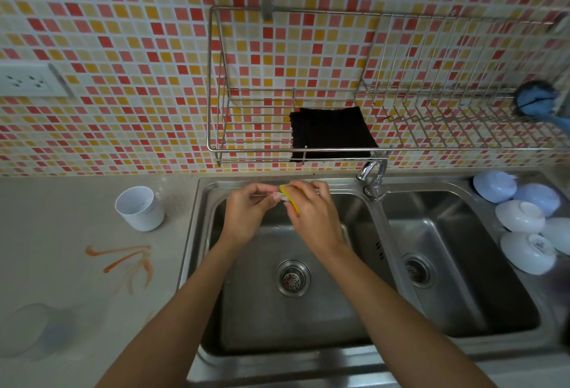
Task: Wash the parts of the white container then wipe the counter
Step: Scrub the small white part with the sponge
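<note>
Both hands are over the far part of the left sink basin [246, 319]. My right hand [311, 215] grips a yellow sponge [291, 201]. Between the fingers of my left hand [246, 211] is a small pale part [279, 198], pressed against the sponge and mostly hidden. The white container [140, 207] stands upright and open on the counter left of the sink. An orange smear [129, 261] stains the counter [77, 233] in front of it. A clear lid-like piece [34, 329] lies blurred at the near left.
The tap [373, 174] stands between the two basins. Several white and pale blue bowls [521, 218] lie upside down to the right of the right basin [456, 264]. A wire rack [339, 148] on the tiled wall holds a black cloth [331, 131] and a blue brush [538, 100]. A wall socket [27, 80] is at far left.
</note>
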The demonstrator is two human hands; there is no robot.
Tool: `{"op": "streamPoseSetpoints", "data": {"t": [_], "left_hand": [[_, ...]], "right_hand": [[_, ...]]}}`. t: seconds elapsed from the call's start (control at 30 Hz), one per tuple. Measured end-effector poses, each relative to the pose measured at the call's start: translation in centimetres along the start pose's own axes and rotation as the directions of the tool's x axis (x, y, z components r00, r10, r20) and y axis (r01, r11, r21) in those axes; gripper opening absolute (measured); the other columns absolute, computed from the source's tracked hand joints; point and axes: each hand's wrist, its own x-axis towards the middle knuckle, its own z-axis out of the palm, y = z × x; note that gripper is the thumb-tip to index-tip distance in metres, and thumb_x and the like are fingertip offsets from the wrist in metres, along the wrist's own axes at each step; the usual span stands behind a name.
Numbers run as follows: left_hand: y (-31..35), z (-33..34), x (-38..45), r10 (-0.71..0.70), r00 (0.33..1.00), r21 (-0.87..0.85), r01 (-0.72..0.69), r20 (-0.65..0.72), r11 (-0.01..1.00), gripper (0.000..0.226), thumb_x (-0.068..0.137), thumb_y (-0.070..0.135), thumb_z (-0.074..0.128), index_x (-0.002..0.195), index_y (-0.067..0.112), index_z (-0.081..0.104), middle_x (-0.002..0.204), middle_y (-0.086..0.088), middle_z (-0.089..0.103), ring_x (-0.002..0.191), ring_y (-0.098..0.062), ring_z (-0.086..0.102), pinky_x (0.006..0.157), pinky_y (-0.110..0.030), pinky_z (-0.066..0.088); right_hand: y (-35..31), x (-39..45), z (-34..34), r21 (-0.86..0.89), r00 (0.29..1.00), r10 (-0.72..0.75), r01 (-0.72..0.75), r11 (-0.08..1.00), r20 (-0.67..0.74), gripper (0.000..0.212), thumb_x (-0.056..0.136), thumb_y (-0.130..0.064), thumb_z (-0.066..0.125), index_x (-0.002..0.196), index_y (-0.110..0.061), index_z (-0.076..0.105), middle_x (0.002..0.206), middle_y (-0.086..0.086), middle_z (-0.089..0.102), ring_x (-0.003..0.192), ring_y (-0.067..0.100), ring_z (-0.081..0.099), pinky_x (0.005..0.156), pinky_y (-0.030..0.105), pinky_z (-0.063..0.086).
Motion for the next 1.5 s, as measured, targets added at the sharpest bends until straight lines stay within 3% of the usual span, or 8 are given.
{"op": "streamPoseSetpoints", "data": {"t": [0.17,0.37,0.57,0.7,0.87,1.03,1.33,1.5], "left_hand": [[-0.1,0.3,-0.2,-0.034,0.999,-0.033,0.035,0.019,0.999,0.014,0.084,0.006,0.072,0.098,0.005,0.071,0.092,-0.004,0.074,0.087,-0.011,0.071,0.077,-0.018,0.055],[-0.2,0.3,0.3,-0.195,0.978,0.012,0.195,0.078,0.981,0.027,0.090,0.032,0.065,0.094,0.006,0.068,0.085,-0.011,0.071,0.078,-0.016,0.069,0.064,-0.029,0.060],[-0.3,0.3,1.0,-0.269,0.952,-0.070,0.281,0.147,0.957,0.021,0.089,0.014,0.067,0.099,-0.004,0.067,0.092,-0.016,0.069,0.083,-0.019,0.068,0.072,-0.027,0.060],[-0.2,-0.1,1.1,-0.264,0.959,-0.120,0.275,0.100,0.954,0.020,0.087,0.005,0.067,0.103,-0.007,0.066,0.091,-0.016,0.069,0.081,-0.018,0.069,0.073,-0.023,0.059],[-0.2,-0.2,0.8,-0.183,0.983,-0.095,0.186,0.032,0.978,0.020,0.083,0.002,0.071,0.099,-0.008,0.067,0.089,-0.018,0.072,0.076,-0.012,0.071,0.072,-0.019,0.057],[-0.4,0.0,0.6,-0.113,0.993,-0.038,0.114,0.029,0.993,0.018,0.081,0.006,0.076,0.095,-0.003,0.070,0.089,-0.016,0.073,0.083,-0.022,0.071,0.073,-0.020,0.057],[-0.3,-0.8,0.5,-0.095,0.995,-0.001,0.095,0.014,0.996,0.018,0.080,0.013,0.077,0.095,0.006,0.071,0.088,-0.006,0.075,0.085,-0.018,0.072,0.080,-0.025,0.057],[0.4,-0.3,0.2,-0.076,0.997,0.002,0.076,0.006,0.997,0.018,0.081,0.009,0.075,0.097,0.001,0.071,0.089,-0.007,0.074,0.078,-0.005,0.070,0.071,-0.010,0.051]], "right_hand": [[1.3,0.0,0.4,-0.059,0.997,-0.073,0.074,0.995,0.020,0.024,0.083,-0.018,0.067,0.107,-0.017,0.069,0.106,-0.006,0.067,0.094,0.022,0.055,0.086,0.027,0.043],[1.7,-0.4,0.6,-0.088,0.997,-0.079,0.081,0.993,0.026,0.022,0.089,-0.017,0.060,0.109,-0.017,0.068,0.111,-0.006,0.067,0.098,0.023,0.057,0.091,0.026,0.042],[1.4,-0.6,0.5,-0.058,0.997,-0.070,0.069,0.996,-0.020,0.024,0.087,-0.015,0.061,0.110,-0.017,0.069,0.113,-0.004,0.066,0.100,0.023,0.054,0.092,0.028,0.044],[0.6,-1.3,0.7,0.032,0.998,0.053,-0.055,0.998,0.038,0.035,0.086,-0.014,0.058,0.120,-0.013,0.065,0.122,0.002,0.062,0.106,0.025,0.048,0.095,0.031,0.044],[0.3,-1.8,0.9,0.159,0.932,0.355,-0.362,0.918,0.073,0.039,0.084,-0.011,0.062,0.123,-0.014,0.064,0.120,0.003,0.062,0.105,0.024,0.046,0.088,0.037,0.049],[-2.5,-1.1,0.8,0.204,0.963,0.262,-0.270,0.941,0.068,0.041,0.083,-0.012,0.062,0.123,-0.013,0.064,0.120,0.001,0.060,0.106,0.021,0.045,0.092,0.025,0.037],[-1.0,0.3,0.2,0.136,0.965,0.242,-0.254,0.957,0.100,0.036,0.080,-0.011,0.063,0.116,-0.013,0.068,0.114,0.003,0.064,0.103,0.020,0.044,0.090,0.034,0.046],[-0.8,-0.1,-0.2,0.167,0.965,0.235,-0.252,0.953,0.112,0.038,0.081,-0.011,0.062,0.119,-0.015,0.067,0.116,0.002,0.063,0.103,0.023,0.047,0.090,0.034,0.047]]}}
